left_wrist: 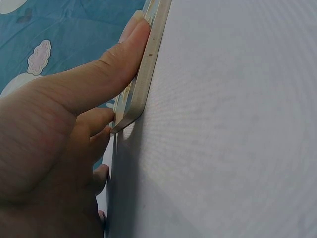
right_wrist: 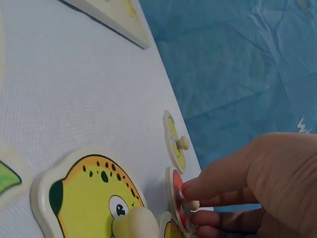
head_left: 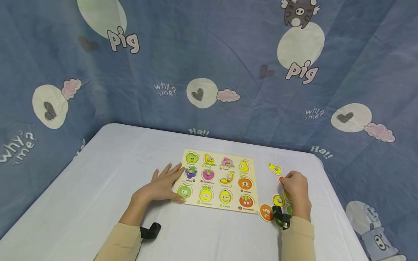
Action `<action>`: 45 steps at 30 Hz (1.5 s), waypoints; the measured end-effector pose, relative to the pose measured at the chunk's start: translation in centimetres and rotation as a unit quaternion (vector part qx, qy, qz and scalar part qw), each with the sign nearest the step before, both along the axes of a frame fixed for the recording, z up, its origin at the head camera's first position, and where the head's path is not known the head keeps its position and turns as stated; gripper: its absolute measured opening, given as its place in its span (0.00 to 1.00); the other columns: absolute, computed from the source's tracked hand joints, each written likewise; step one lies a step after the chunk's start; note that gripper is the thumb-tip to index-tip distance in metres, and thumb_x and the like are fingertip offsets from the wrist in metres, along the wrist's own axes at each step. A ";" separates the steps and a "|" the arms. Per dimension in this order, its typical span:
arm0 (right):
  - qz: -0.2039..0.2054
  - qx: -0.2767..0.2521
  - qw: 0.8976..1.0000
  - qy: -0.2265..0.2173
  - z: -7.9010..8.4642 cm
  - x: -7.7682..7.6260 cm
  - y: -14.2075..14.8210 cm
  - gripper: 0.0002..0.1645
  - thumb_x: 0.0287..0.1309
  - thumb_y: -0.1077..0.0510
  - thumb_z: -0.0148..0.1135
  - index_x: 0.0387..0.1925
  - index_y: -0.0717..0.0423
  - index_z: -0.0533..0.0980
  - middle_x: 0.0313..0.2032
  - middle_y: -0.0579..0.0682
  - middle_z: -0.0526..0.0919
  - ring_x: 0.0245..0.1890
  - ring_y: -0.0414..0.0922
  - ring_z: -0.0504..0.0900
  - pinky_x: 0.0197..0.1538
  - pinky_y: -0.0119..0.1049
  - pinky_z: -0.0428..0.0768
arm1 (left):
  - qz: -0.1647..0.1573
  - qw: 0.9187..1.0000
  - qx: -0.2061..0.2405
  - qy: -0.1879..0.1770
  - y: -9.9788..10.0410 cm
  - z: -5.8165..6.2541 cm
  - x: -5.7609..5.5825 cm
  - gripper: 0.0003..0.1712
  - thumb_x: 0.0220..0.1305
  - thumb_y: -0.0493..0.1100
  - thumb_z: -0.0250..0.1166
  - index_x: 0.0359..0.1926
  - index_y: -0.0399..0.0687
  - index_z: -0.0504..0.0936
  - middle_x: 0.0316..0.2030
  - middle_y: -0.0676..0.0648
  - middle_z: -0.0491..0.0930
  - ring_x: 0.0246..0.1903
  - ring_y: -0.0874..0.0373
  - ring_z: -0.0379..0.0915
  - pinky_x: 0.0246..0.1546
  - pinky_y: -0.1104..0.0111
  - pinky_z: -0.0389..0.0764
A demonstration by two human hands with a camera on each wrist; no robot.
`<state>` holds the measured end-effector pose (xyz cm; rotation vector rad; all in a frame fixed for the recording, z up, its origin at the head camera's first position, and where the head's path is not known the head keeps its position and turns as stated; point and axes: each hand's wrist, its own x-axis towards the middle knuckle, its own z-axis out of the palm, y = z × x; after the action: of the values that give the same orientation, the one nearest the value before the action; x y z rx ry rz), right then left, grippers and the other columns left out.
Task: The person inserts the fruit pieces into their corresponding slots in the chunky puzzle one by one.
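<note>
While the board (head_left: 216, 192) seems steadied by the spread left hand (head_left: 163, 185),
a red piece (head_left: 281, 180) is pinched by the right hand (head_left: 298, 186).

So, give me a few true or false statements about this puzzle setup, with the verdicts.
1. The left hand rests on the puzzle board. True.
2. The right hand grips a red piece. True.
3. Both hands are on the puzzle board. False: only the left hand is.
4. The red piece sits in the puzzle board. False: it is off to the board's right.
5. The spotted yellow piece has a knob. True.
</note>
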<state>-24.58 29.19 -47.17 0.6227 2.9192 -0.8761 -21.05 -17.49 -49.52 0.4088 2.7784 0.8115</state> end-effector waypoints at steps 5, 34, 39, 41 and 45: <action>-0.006 0.003 1.000 -0.001 -0.1 -0.1 -0.1 0.11 0.61 0.57 0.61 0.35 0.65 0.78 0.34 0.60 0.81 0.32 0.51 0.76 0.28 0.36 0.74 | 0.000 1.000 -0.001 0.006 -0.1 -0.1 -0.1 0.75 0.29 0.71 0.78 0.77 0.49 0.55 0.80 0.46 0.46 0.78 0.35 0.32 0.70 0.29 0.30; 0.050 -0.006 0.998 0.026 -0.2 -0.5 -1.7 0.09 0.59 0.58 0.62 0.31 0.62 0.76 0.30 0.56 0.81 0.26 0.47 0.75 0.24 0.33 0.71 | 0.000 1.000 0.006 -0.004 0.1 0.0 0.0 0.74 0.31 0.69 0.79 0.77 0.48 0.55 0.80 0.45 0.46 0.79 0.35 0.31 0.70 0.30 0.28; 0.065 -0.016 0.997 0.026 0.1 -0.4 -2.3 0.07 0.57 0.60 0.62 0.32 0.62 0.77 0.33 0.58 0.81 0.26 0.46 0.75 0.25 0.33 0.71 | -0.003 1.000 0.008 -0.003 0.1 0.0 0.1 0.74 0.31 0.70 0.78 0.78 0.49 0.55 0.80 0.45 0.45 0.79 0.36 0.30 0.70 0.31 0.27; 0.075 -0.023 0.997 0.020 0.1 -0.4 -2.5 0.06 0.56 0.61 0.61 0.32 0.62 0.77 0.33 0.57 0.80 0.27 0.46 0.75 0.26 0.33 0.71 | -0.003 1.000 0.008 -0.005 0.1 0.0 0.1 0.74 0.31 0.69 0.78 0.78 0.49 0.55 0.80 0.46 0.45 0.79 0.36 0.30 0.70 0.31 0.27; 0.097 -0.028 0.995 0.009 0.2 -0.4 -2.7 0.05 0.56 0.61 0.61 0.31 0.61 0.77 0.31 0.55 0.79 0.26 0.46 0.74 0.27 0.34 0.71 | -0.001 1.000 0.007 -0.005 0.1 0.1 0.1 0.74 0.31 0.69 0.79 0.77 0.48 0.55 0.80 0.46 0.45 0.79 0.36 0.30 0.70 0.30 0.28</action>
<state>-24.94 26.49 -46.98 0.3230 2.8968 -0.9404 -20.95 -17.40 -49.37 0.4098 2.7638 0.8293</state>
